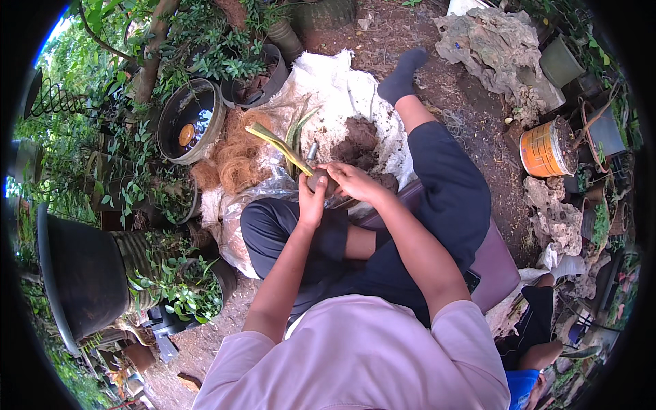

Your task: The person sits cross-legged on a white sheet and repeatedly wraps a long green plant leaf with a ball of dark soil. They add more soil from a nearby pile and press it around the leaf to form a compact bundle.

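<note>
Over my lap, both hands are closed round a brown ball of soil at the base of a long yellow-green plant leaf. My left hand cups the ball from below and the left. Against its right side press the fingers of my right hand. Just beyond, another green leaf and a small silvery cylinder show; whether they touch the ball I cannot tell. Dark soil clumps lie on a white sack ahead, with brown coconut fibre to the left.
At the left stand a dark basin and a large black pot among plants. Rough rocks and an orange bucket are on the right. I sit on a purple seat. Another person is at the lower right.
</note>
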`<state>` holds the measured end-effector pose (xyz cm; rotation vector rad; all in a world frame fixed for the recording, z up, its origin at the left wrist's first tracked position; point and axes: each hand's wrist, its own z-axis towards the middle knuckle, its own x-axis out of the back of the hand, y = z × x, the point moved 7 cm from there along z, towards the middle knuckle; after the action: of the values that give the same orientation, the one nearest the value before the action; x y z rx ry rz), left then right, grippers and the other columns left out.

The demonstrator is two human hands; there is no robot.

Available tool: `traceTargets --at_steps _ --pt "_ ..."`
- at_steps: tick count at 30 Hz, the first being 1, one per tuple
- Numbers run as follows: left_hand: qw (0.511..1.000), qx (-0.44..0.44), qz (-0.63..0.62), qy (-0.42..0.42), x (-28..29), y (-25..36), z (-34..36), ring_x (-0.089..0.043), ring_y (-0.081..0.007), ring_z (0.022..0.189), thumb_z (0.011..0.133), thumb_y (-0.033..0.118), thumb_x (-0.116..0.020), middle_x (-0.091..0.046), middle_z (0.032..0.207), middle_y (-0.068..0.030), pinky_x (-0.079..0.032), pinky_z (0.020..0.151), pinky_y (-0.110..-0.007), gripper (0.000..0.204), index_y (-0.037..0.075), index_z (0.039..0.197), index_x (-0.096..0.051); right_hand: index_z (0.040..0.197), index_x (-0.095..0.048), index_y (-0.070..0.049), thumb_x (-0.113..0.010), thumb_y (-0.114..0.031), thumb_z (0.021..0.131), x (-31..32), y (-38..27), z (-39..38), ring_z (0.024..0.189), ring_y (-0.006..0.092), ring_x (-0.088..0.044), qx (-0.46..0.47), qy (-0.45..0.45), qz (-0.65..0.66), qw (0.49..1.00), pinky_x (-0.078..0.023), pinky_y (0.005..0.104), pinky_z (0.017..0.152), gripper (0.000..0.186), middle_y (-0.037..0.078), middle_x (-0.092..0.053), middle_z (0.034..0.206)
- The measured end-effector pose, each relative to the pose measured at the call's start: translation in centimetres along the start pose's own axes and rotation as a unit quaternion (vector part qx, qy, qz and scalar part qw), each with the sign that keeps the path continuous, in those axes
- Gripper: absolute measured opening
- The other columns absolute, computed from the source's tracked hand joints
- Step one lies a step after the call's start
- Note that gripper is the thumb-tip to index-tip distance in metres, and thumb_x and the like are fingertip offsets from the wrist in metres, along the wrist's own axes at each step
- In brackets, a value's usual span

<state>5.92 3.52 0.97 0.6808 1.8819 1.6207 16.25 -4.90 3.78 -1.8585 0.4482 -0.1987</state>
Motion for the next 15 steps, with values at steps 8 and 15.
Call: traceTargets --at_steps 8,15 --pt "0.990 0.136 -0.038 -0.014 -0.4 -1.2 0.1 -0.066 -0.0207 0.065 0.097 0.022 -0.052 -0.059 0.105 -0.0128 -0.049 0.051 -0.027 0.041 0.010 0.130 -0.029 0.126 -0.063 -0.014 -0.041 -0.046 0.100 11.0 -1.3 0.4 0.108 0.0355 -0.064 -0.004 0.215 -0.251 0.944 -0.049 0.0417 0.093 0.047 0.018 -0.069 0.112" --pt "0.988 0.140 -0.060 -0.012 -0.3 -1.4 0.1 -0.065 -0.0211 0.065 0.098 0.021 -0.049 -0.056 0.109 -0.0140 -0.048 0.048 -0.027 0.037 0.011 0.127 -0.029 0.122 -0.065 -0.014 -0.062 -0.038 0.089 11.2 3.7 0.0 0.118 0.0307 -0.061 -0.206 0.176 -0.455 0.848 -0.048 0.0456 0.097 0.041 0.012 -0.065 0.125"
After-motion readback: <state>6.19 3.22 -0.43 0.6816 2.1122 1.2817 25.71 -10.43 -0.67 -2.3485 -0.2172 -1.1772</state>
